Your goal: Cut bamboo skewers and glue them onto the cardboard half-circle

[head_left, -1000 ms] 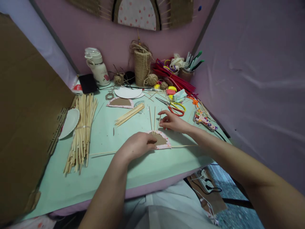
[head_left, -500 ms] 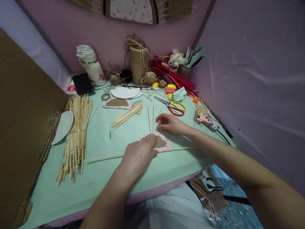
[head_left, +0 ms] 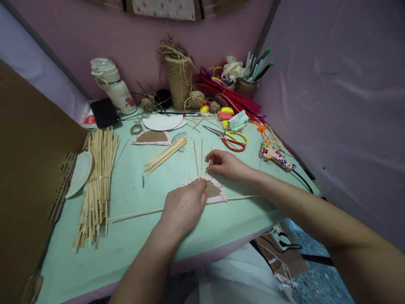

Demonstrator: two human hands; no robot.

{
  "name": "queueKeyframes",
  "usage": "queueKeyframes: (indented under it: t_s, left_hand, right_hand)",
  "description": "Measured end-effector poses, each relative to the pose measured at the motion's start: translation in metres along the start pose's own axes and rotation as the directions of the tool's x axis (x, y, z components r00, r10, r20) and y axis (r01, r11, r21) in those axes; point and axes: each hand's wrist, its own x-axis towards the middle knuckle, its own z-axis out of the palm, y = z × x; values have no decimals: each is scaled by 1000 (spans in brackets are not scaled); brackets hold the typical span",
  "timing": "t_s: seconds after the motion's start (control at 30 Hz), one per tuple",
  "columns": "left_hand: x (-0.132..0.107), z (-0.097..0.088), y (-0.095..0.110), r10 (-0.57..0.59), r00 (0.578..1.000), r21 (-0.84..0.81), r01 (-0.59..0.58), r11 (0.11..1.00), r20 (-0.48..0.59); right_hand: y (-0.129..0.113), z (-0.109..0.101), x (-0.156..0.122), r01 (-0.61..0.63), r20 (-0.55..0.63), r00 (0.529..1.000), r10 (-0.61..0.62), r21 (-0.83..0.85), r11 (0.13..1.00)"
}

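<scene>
A cardboard half-circle (head_left: 214,190) with a pink-and-white fabric edge lies on the table. My left hand (head_left: 185,207) is closed over its left part, fingertips pressed at the lower ends of the thin wooden sticks, and hides much of it. Two thin sticks (head_left: 202,156) fan out from the curved edge, away from me. A third stick (head_left: 211,151), right of them, is pinched between the fingers of my right hand (head_left: 226,164). Single sticks also extend sideways from the straight edge, a left stick (head_left: 136,214) and a right stick (head_left: 242,197).
Beyond my hands lie scissors (head_left: 232,141), a loose stick pile (head_left: 166,154) and another fabric-edged half-circle (head_left: 152,137). A large stick bundle (head_left: 98,190) is at left, a patterned glue gun (head_left: 275,156) at right. A bottle (head_left: 115,90) and twine cone (head_left: 177,82) stand behind.
The view has shifted slightly. My left thumb has drawn up from the half-circle's straight edge toward the fingertips. My right hand stays at the third stick, almost unmoved.
</scene>
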Motion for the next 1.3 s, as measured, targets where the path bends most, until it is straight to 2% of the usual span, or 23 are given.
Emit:
queueKeyframes:
  t_s: [0.7, 1.03, 1.3]
  left_hand:
    - [-2, -3, 0, 46, 999, -108, -44, 993, 19]
    - [-2, -3, 0, 46, 999, -125, -46, 991, 4]
    - [-2, -5, 0, 39, 999, -129, -36, 991, 20]
  right_hand:
    - [-4, 4, 4, -6, -29, 1000, 3, -122, 993]
    - [1, 8, 5, 10, -56, 998, -19, -155, 988]
    - [-5, 7, 2, 25, -50, 998, -33, -158, 987]
